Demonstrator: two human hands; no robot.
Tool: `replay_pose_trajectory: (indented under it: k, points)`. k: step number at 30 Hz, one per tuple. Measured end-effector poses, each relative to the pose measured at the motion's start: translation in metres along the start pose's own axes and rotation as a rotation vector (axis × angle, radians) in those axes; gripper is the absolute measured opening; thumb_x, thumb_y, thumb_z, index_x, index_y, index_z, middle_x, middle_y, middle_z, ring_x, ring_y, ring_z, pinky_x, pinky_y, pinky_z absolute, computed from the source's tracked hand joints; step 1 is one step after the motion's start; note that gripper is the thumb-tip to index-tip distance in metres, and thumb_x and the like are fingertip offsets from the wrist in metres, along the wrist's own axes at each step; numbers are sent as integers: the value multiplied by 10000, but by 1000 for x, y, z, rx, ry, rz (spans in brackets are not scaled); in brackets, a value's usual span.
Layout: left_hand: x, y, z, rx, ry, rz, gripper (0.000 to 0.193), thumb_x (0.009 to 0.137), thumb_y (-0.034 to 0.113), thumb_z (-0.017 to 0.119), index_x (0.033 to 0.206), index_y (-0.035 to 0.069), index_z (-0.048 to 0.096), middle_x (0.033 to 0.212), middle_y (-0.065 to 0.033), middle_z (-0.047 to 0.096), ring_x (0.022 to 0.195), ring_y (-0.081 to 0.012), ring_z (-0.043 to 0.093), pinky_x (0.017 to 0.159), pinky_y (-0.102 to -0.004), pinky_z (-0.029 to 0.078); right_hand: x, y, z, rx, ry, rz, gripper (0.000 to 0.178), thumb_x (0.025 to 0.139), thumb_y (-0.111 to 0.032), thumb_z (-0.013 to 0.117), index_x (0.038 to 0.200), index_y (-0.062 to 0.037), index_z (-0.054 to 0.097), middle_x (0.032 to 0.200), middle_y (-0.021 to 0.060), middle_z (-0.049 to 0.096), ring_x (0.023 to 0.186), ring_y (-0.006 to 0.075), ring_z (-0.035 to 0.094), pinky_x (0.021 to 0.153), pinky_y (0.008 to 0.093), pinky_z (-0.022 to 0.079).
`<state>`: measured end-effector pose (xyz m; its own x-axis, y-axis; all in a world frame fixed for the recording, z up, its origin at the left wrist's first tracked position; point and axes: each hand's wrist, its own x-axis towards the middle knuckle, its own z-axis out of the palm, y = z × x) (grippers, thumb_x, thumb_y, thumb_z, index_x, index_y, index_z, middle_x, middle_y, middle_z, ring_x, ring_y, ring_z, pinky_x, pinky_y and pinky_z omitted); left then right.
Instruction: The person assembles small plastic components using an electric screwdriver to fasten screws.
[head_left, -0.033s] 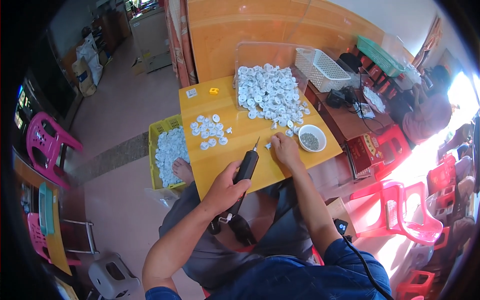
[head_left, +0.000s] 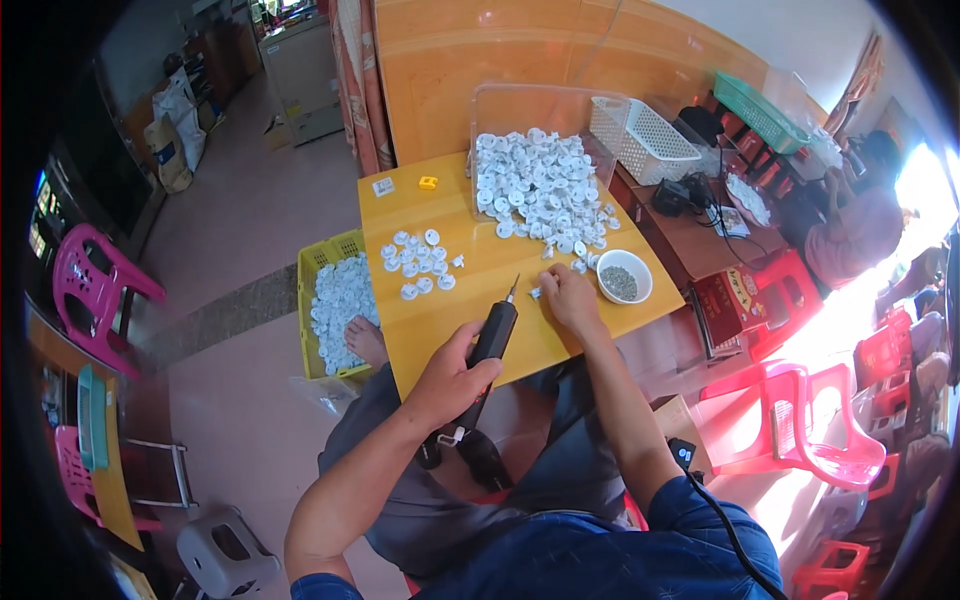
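Note:
My left hand [head_left: 455, 375] is wrapped round a black electric screwdriver [head_left: 494, 335], its thin bit pointing up and away over the near part of the yellow table [head_left: 415, 330]. To the right of the bit, my right hand [head_left: 570, 297] rests low over the tabletop with its fingers curled together; what they hold, if anything, is hidden. A small white plastic piece [head_left: 535, 293] shows beside those fingers. Close to the right hand stands a white bowl [head_left: 643, 270] of small grey metal pieces, seemingly screws. Several round white plastic parts [head_left: 420, 262] lie in a group at the left.
A clear bin [head_left: 545, 92] heaped with white parts lies at the back, some spilling onto the table. A yellow piece [head_left: 428, 183] sits far left. Below stands a yellow crate [head_left: 312, 262] of white parts, my foot beside it. A white basket [head_left: 655, 140] is at the right.

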<state>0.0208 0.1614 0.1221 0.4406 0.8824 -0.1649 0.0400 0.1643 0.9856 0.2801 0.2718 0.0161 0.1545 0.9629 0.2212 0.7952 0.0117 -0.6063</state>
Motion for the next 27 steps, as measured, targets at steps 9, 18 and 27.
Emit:
replay_pose_trajectory:
  k: [9, 18, 27]
  points:
    - [-2, 3, 1, -7, 20, -14, 540, 870, 110, 625, 1359, -26, 441, 850, -68, 593, 671, -111, 585, 585, -266, 474, 3, -10, 13, -75, -66, -75, 387, 944, -391, 563, 944, -22, 679, 917, 240, 673, 893, 413, 647, 818, 499, 504]
    - [-3, 4, 0, 11, 13, -17, 524, 868, 110, 622, 1350, -13, 458, 851, -67, 593, 671, -109, 585, 592, -260, 475, -2, -22, 13, 4, -186, 48, 400, 881, -427, 649, 908, -29, 685, 925, 209, 675, 879, 361, 658, 793, 457, 521]
    - [3, -2, -1, 29, 23, -23, 544, 859, 123, 628, 1355, -18, 454, 870, -77, 603, 682, -117, 595, 599, -271, 480, -1, 11, 53, 465, -118, -21, 168, 859, -48, 688, 1019, -48, 636, 841, 54, 647, 721, 148, 628, 644, 276, 509]
